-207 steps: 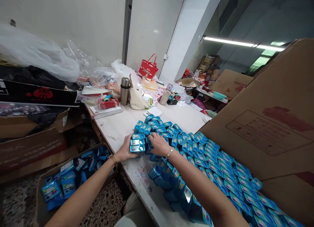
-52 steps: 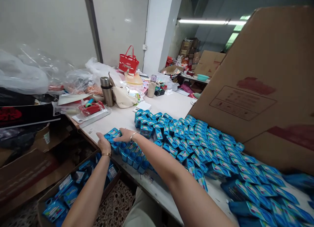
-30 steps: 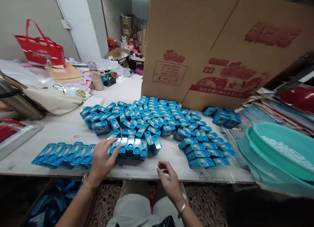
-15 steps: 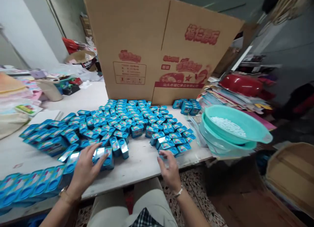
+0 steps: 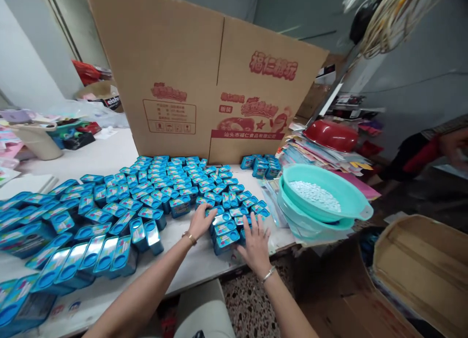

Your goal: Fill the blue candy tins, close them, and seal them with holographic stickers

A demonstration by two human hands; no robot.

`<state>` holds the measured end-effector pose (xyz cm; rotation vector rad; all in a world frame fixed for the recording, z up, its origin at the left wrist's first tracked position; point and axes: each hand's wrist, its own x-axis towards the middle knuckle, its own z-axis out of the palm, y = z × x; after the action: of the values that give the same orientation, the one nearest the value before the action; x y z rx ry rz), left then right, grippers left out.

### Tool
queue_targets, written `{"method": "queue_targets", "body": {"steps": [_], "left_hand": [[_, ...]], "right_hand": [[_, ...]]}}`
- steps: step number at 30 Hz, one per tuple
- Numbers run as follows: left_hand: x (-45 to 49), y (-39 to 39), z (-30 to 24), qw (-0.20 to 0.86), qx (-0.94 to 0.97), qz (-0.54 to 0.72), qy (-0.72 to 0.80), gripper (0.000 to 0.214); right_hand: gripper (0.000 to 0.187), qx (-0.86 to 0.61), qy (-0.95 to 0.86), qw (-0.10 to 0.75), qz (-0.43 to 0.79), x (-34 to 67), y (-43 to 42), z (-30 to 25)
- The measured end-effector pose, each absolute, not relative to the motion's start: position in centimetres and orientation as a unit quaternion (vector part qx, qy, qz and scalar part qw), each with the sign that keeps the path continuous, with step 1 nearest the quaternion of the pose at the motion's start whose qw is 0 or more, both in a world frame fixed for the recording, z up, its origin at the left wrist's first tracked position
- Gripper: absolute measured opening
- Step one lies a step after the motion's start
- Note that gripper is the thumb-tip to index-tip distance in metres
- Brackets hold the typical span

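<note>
Small blue boxes with printed labels and a round mark on top cover much of the white table [image 5: 86, 157]. My left hand [image 5: 199, 222] reaches over to the right-hand cluster, its fingers stretched out and touching the boxes at that cluster's left side. At the cluster's near right side, my right hand [image 5: 255, 245] is open with spread fingers lying against the boxes. Between the two hands sits a short column of boxes, the nearest blue box [image 5: 227, 239] close to the table edge. To the left, a slanting row of blue boxes [image 5: 104, 255] stands apart from my hands.
A tall cardboard carton [image 5: 175, 50] rises behind the boxes. Turquoise basins [image 5: 351, 196], the top one holding white pellets [image 5: 316, 195], stand on the right. Behind them a red basin [image 5: 331, 134] rests on stacked papers. Another person's arm [image 5: 453, 140] shows at far right.
My left hand has left the slanting row on the left and moved right to the other cluster. My right hand has moved forward onto its boxes. The view has turned right.
</note>
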<state>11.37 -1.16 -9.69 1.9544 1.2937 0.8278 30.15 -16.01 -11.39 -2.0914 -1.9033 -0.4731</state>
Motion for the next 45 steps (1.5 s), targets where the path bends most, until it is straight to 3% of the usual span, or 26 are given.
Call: {"method": "queue_targets", "body": {"steps": [10, 16, 20, 30, 36, 39, 42, 43, 45], "left_hand": [[10.2, 2.5, -8.0, 0.38, 0.844, 0.143, 0.349, 0.032], [10.6, 3.3, -7.9, 0.447, 0.848, 0.063, 0.278, 0.033], [10.9, 2.6, -8.0, 0.467, 0.85, 0.01, 0.244, 0.042], [6.5, 2.1, -8.5, 0.457, 0.854, -0.055, 0.244, 0.037], [4.7, -0.5, -5.0, 0.409, 0.873, 0.045, 0.261, 0.03], [1.9, -5.3, -3.4, 0.374, 0.85, 0.224, 0.297, 0.037], [-1.4, -12.0, -5.4, 0.285, 0.745, 0.442, 0.411, 0.034], [-2.2, -14.1, -6.9, 0.238, 0.702, 0.484, 0.465, 0.043], [-2.8, -17.7, -10.3, 0.179, 0.664, 0.486, 0.539, 0.087]], "right_hand": [[0.088, -0.698, -0.673, 0.212, -0.123, 25.1, -16.8, -13.5], [0.092, -0.663, -0.624, 0.412, -0.034, 19.1, -17.1, -15.7], [0.081, -0.654, -0.556, 0.512, 0.035, 13.5, -17.0, -16.9], [0.083, -0.648, -0.571, 0.496, 0.089, 4.6, -17.9, -17.4], [0.08, -0.612, -0.597, 0.508, 0.104, 7.8, -20.9, -17.9], [0.068, -0.63, -0.492, 0.582, 0.152, 11.6, -20.3, -17.3], [0.057, -0.609, -0.4, 0.631, 0.268, 15.2, -16.8, -16.1], [0.056, -0.586, -0.399, 0.629, 0.32, 15.9, -15.3, -15.7], [0.061, -0.532, -0.429, 0.598, 0.418, 16.5, -12.6, -15.3]]}}
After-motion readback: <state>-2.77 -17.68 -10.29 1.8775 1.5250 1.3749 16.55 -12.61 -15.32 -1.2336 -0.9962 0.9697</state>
